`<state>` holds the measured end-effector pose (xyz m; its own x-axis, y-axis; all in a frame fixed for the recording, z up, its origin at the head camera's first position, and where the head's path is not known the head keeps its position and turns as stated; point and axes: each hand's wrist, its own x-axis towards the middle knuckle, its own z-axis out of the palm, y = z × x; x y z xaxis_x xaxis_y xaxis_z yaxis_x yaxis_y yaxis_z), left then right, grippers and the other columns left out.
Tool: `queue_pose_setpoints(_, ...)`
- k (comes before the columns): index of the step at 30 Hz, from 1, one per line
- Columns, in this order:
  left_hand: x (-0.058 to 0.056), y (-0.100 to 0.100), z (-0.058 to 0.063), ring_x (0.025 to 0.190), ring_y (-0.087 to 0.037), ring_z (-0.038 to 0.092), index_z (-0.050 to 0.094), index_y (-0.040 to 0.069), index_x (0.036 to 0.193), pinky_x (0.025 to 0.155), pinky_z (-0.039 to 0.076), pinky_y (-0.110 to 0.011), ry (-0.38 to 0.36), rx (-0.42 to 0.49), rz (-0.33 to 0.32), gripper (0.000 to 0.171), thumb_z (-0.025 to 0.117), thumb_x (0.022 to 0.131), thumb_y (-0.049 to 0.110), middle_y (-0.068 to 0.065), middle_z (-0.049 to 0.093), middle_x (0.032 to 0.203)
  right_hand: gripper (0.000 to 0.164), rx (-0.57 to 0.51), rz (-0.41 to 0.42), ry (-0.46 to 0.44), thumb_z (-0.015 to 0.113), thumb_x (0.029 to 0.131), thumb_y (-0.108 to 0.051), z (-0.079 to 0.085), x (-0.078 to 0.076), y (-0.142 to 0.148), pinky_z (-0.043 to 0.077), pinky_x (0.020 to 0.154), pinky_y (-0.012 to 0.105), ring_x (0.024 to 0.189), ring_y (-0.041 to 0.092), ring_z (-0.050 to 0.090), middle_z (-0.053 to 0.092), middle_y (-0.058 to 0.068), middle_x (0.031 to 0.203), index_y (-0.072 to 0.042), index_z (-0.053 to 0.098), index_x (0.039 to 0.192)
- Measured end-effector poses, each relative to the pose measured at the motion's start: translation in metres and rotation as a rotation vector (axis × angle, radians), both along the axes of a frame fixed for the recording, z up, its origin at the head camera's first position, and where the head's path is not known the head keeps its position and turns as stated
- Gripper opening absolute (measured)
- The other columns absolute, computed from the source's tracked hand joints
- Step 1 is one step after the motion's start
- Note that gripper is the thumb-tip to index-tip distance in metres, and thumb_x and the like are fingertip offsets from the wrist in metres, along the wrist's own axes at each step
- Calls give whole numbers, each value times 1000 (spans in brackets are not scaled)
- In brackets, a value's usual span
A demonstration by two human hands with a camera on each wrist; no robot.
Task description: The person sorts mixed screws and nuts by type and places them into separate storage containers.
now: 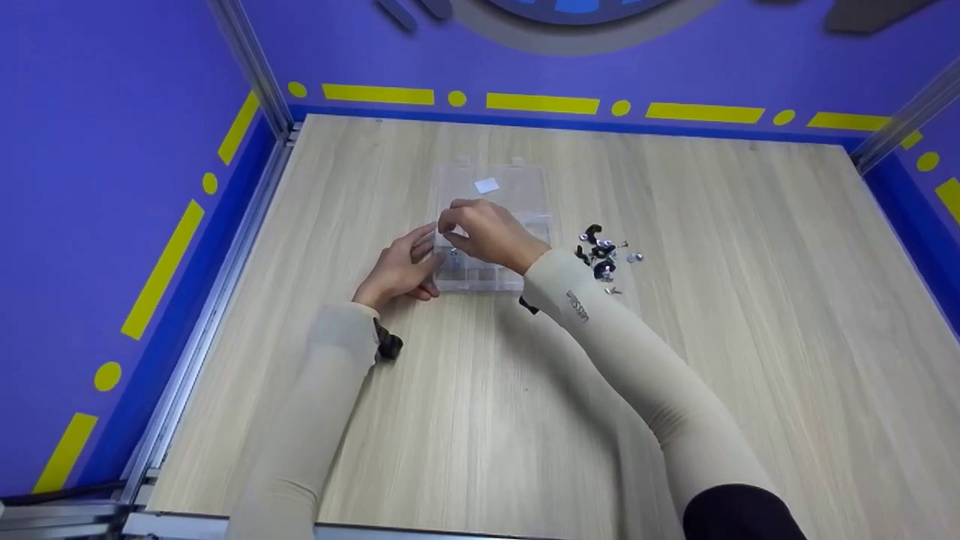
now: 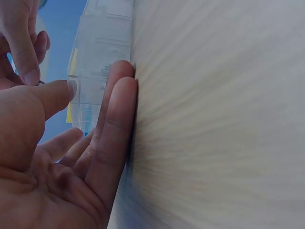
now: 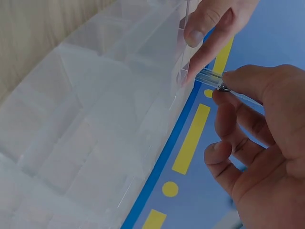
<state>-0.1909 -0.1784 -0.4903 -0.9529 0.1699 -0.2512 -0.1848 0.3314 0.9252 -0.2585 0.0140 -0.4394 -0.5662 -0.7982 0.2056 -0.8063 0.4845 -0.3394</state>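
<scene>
A clear plastic compartment box stands on the table with its lid folded back. At its left side my left hand rests against it. The left thumb touches the box's upper edge, and straight fingers lie low along the outer wall. Over the box's left part is my right hand, pinching a small shiny metal piece between thumb and index finger. Its exact kind I cannot tell. The other right fingers are loosely bent. A few small metal parts sit in a left compartment.
Right of the box lies a loose pile of small black pieces and silver screw-like parts. A white paper slip lies on the lid. Blue panels with yellow marks and metal rails border the wooden table.
</scene>
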Motion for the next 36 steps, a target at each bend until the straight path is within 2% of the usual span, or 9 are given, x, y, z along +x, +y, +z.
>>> queue_pose_setpoints(5,-1,0,0,67,-24,74,32,26,162,58,63,-34,-2,-17,-2,65,62,105,24,-9,49,155,15,46,-5,-12,68,99,-7,-1,0,-3,59,88,35,99,26,72,75,9,106,-4,79,108)
queue_pose_setpoints(11,-1,0,-1,66,-23,73,29,23,164,57,62,-33,-4,-20,-2,67,62,105,22,-7,46,158,12,102,2,6,71,97,-6,-4,0,-7,60,84,36,96,24,72,75,11,102,-3,80,104)
queue_pose_setpoints(18,-1,-1,-2,66,-23,73,28,22,164,57,63,-33,8,-31,-10,67,61,105,22,-10,50,154,9,123,12,-13,72,96,-4,-11,-2,-12,60,82,36,94,22,72,76,7,100,-6,80,100)
queue_pose_setpoints(29,-1,0,-1,67,-23,73,31,24,163,58,63,-33,15,-32,-4,66,61,105,25,-13,54,150,6,182,-38,-20,78,93,-13,-14,-3,-17,60,79,40,90,22,72,78,1,99,-13,81,98)
queue_pose_setpoints(36,-1,0,-2,66,-23,73,32,24,163,57,63,-33,20,-43,0,64,59,106,23,-17,53,150,6,185,-43,-10,78,93,-10,-16,-5,-18,61,76,40,86,22,72,78,0,95,-14,82,95)
